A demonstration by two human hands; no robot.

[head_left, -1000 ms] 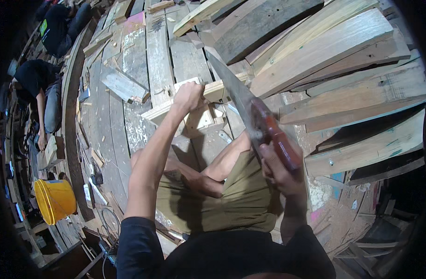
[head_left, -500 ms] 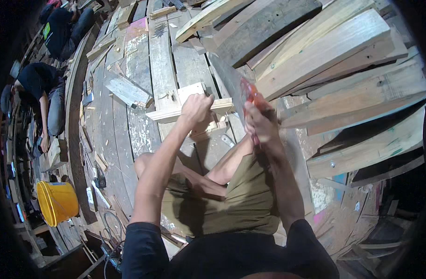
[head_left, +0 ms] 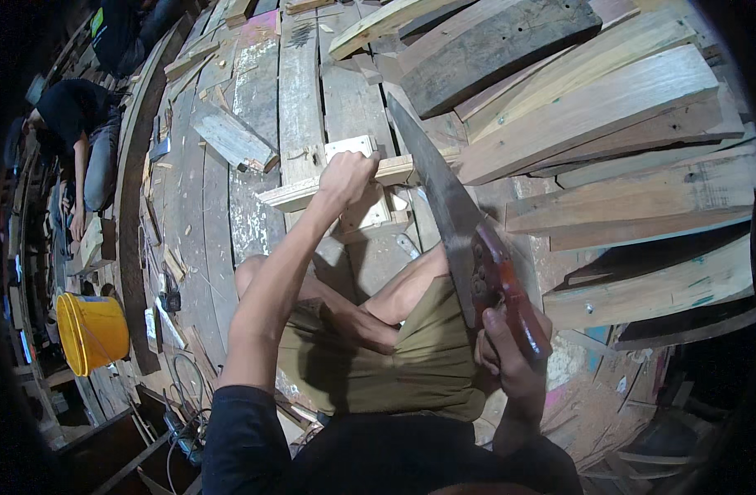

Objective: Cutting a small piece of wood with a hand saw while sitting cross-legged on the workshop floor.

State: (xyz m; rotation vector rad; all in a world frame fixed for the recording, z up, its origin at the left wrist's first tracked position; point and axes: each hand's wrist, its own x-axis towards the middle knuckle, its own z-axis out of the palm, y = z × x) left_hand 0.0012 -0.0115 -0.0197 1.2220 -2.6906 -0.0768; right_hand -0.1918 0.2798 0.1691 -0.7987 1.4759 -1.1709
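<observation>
Nearest, olive shorts (head_left: 427, 363) over bent knees, seated on the plank floor (head_left: 300, 91). Right hand (head_left: 510, 355) wrapped tight round the red handle of a saw (head_left: 456, 219), fingers closed on the grip; blade raised, slanting up and away to the left, tip above the end of a pale batten (head_left: 287, 195), whether touching it cannot be told. Left hand (head_left: 345, 177) further out at arm's length, fingers curled, pressing down on the batten where it lies across a small block (head_left: 370, 210) on the floor. Batten lying crosswise, just ahead of the knees. To the right, stacked boards (head_left: 592, 107) piled at angles, dark and pale, close beside the blade. Left of the batten, a short grey offcut (head_left: 233, 136) lying loose on the planks. Lower left, a yellow bucket (head_left: 93, 330) with cables near it. Far left edge, another person (head_left: 85, 132) in dark top and jeans, crouched, arm reaching down.
</observation>
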